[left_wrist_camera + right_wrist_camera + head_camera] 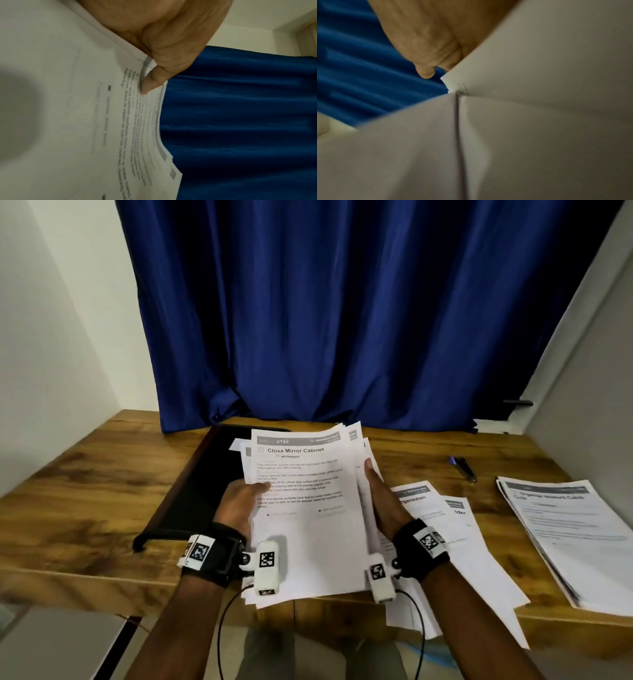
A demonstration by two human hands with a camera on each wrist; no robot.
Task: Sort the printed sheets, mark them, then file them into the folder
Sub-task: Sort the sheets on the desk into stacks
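both hands grip printed sheets

Held above the wooden desk by left hand and right hand: fanned stack of printed sheets headed "Close Mirror Cabinet", black folder behind, pen and sorted pile at right
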